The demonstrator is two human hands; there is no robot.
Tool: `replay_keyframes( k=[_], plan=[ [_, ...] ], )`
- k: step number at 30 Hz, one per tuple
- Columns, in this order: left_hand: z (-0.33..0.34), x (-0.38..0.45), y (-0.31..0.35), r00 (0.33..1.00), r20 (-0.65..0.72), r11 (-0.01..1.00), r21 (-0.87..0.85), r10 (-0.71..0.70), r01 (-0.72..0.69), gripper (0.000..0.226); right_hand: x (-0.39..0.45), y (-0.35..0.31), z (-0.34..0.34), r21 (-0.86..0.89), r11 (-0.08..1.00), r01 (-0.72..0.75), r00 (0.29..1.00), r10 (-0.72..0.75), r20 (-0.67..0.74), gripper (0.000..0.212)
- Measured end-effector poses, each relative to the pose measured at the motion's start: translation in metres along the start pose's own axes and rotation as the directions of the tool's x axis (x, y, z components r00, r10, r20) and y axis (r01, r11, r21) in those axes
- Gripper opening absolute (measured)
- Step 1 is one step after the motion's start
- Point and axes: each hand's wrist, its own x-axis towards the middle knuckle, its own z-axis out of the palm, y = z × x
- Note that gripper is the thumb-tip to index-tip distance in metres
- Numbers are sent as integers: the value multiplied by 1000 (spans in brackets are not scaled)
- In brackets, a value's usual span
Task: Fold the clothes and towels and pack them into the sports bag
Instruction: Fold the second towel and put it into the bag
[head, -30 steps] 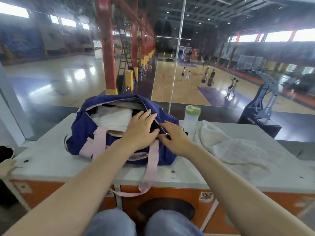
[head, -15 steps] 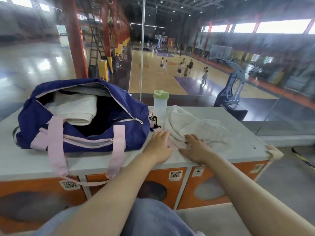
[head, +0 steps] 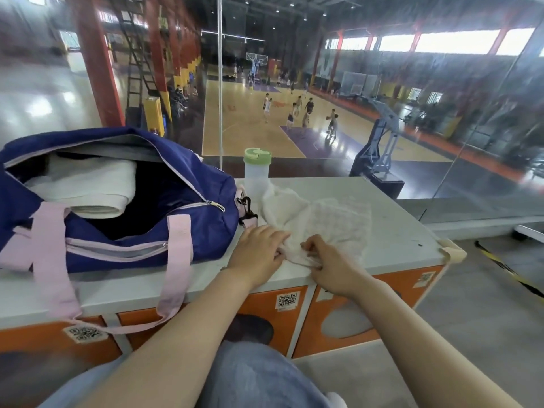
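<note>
I have both hands, left hand [head: 259, 251] and right hand [head: 326, 260], pinching the crumpled white towel [head: 318, 219] at the tabletop's [head: 394, 231] near edge, probably to spread it for folding beside the open sports bag [head: 123, 231].

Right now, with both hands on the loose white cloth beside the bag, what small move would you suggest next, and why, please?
Probably lift the white cloth by its near edge and spread it flat: it lies crumpled, both the left hand and right hand already grip it, and the sports bag stands open.
</note>
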Motion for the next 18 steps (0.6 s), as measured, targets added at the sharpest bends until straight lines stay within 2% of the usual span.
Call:
replay_keyframes(
  k=[2, 4, 5, 7, 9, 10, 11, 13, 15, 18],
  plan=[
    [-3, 1, 0, 1000, 0, 999, 34, -1, 1, 45, -1, 2, -6, 8, 1000, -4, 1000, 4, 8, 32],
    [-5, 0, 2, 1000, -11, 997, 76, 2, -1, 37, -2, 4, -12, -101, 995, 11, 1000, -12, -12, 25],
    [-6, -1, 3, 1000, -25, 996, 91, -3, 5, 35, -3, 7, -15, -185, 983, 21, 1000, -23, -8, 27],
    [-8, -1, 4, 997, -64, 997, 66, -40, 44, 31, -8, 12, -24, -314, 949, 15, 998, 4, 59, 46],
    [-9, 1, 4, 992, -91, 996, -18, -88, 86, 29, -11, 17, -31, -300, 954, 0, 991, 41, 130, 63],
    [-10, 3, 4, 990, -91, 992, -70, -109, 103, 28, -12, 17, -35, -257, 966, -28, 989, 64, 133, 60],
    [-11, 3, 4, 987, -95, 986, -121, -128, 116, 27, -10, 17, -38, -197, 979, -61, 992, 81, 97, 51],
    [-13, 5, 4, 980, -136, 969, -219, -148, 116, 24, -4, 13, -47, -55, 992, -117, 990, 112, -81, 34],
    [-19, 7, 5, 967, -212, 947, -313, -143, 71, 24, 3, 3, -60, 57, 996, -72, 966, 84, -245, 20],
    [-33, 9, 8, 967, -207, 927, -370, -146, 61, 38, 10, -20, -80, 219, 975, -36, 912, 122, -392, 17]
  ],
)
